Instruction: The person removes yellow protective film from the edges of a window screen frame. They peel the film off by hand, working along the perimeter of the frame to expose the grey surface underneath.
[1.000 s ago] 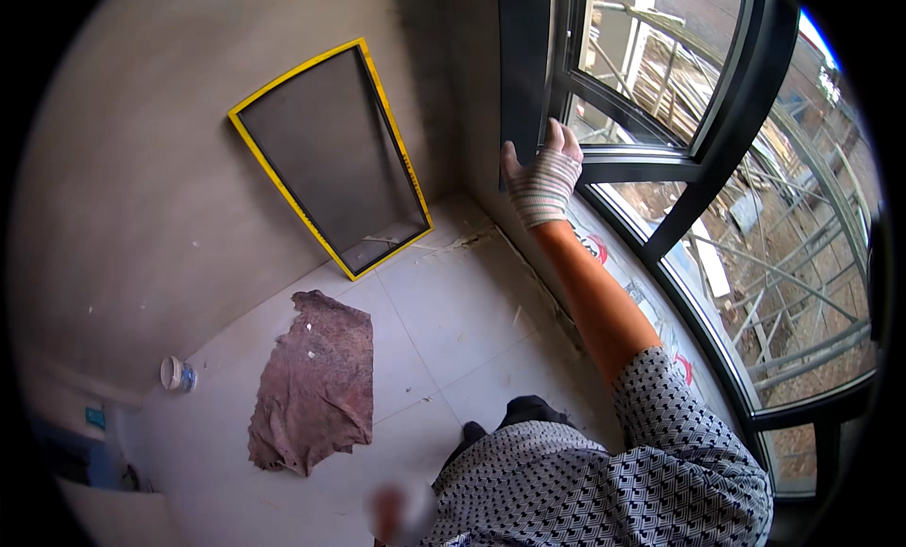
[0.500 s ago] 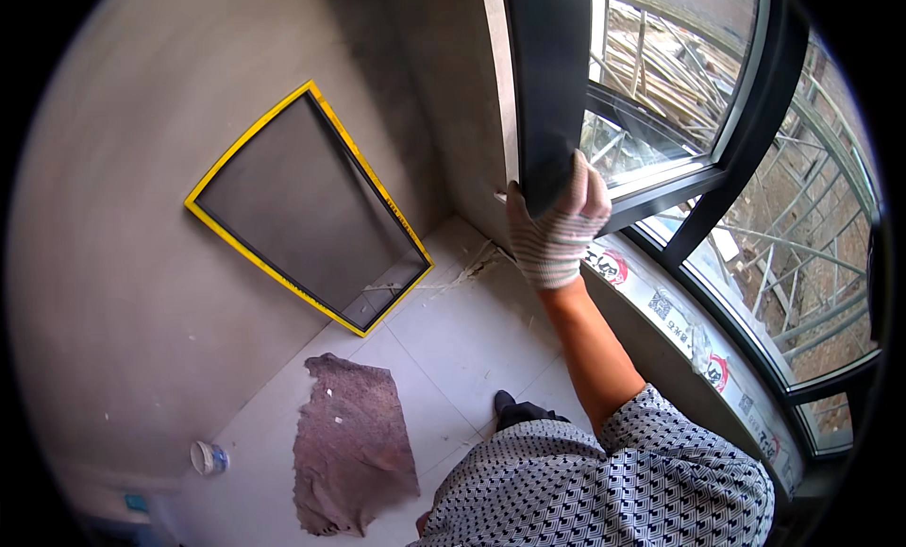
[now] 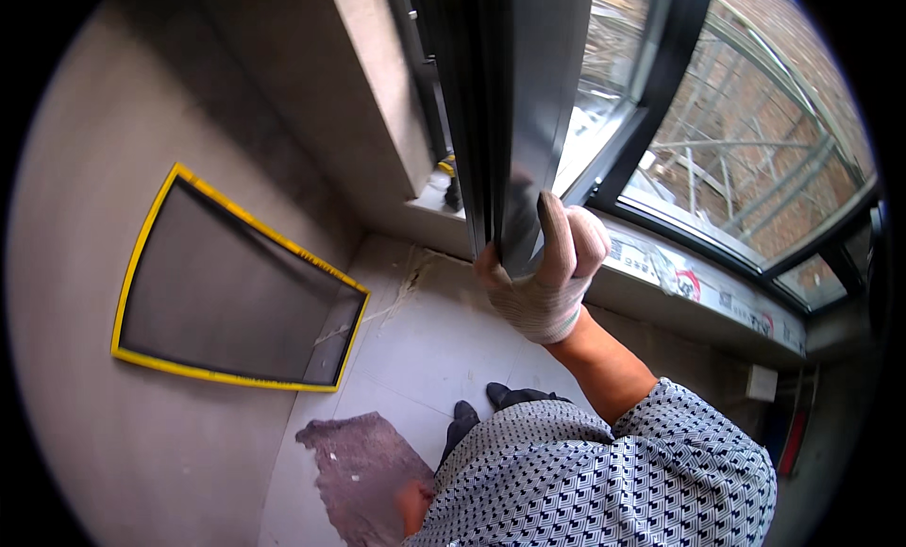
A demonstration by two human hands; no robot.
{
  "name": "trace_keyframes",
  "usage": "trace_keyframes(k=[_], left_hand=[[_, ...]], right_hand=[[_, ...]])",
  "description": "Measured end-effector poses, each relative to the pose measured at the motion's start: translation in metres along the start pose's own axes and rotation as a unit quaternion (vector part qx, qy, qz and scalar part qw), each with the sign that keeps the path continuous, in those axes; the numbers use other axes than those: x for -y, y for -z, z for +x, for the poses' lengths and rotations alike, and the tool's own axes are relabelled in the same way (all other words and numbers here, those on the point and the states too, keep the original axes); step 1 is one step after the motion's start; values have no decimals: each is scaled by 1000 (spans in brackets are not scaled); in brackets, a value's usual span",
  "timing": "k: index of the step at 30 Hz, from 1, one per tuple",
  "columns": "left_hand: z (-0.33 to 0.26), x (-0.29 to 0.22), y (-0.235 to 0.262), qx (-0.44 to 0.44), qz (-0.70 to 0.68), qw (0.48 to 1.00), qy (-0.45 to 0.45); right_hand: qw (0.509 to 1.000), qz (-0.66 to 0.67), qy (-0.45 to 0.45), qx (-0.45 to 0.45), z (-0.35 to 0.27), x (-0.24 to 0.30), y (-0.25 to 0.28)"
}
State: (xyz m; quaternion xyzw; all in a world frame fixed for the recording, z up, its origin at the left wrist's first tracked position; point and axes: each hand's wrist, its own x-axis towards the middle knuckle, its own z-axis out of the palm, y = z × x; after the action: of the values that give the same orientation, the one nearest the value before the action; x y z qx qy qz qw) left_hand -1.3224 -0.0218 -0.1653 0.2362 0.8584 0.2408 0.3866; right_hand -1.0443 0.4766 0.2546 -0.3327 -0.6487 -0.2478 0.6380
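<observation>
My right hand [image 3: 547,283], in a pale knitted work glove, grips the lower corner of a dark-framed window sash [image 3: 545,103]. Its thumb is on the left side and its fingers curl round the right. The sash stands swung inward from the wall and is seen nearly edge-on. Only a blurred patch of my left hand or forearm [image 3: 412,504] shows beside my patterned shirt, over a brown cloth [image 3: 363,467] on the floor; its fingers cannot be made out.
A yellow-edged screen panel [image 3: 236,283] leans against the left wall. On the ledge behind the sash sits a yellow and black object [image 3: 448,177]. A film-covered sill [image 3: 694,283] runs below the fixed window frame [image 3: 651,113]. My dark shoes [image 3: 462,420] stand on the pale tiles.
The sash has swung further inward with my right hand on it, uncovering the ledge behind. My view has turned to the right, and part of my left arm or hand shows more.
</observation>
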Motion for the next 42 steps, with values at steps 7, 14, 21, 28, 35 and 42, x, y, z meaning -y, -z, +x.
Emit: trace_keyframes(k=[7,14,21,28,35,42], left_hand=[[101,-37,54,14,-354,914,198],[144,-83,77,89,-232,954,168],[177,-110,78,196,-126,966,111],[186,-130,75,248,31,968,12],[175,-178,36,293,257,909,-151],[149,-258,-72,303,377,786,-385]], right_hand=[[985,-156,32,71,3,-2,87],[959,-257,-1,123,-17,-12,190],[915,-374,-144,49,-51,-34,271],[903,-277,-314,-100,-85,-147,376],[846,25,-432,-313,-122,-319,513],[728,227,-479,-436,-143,-505,632]])
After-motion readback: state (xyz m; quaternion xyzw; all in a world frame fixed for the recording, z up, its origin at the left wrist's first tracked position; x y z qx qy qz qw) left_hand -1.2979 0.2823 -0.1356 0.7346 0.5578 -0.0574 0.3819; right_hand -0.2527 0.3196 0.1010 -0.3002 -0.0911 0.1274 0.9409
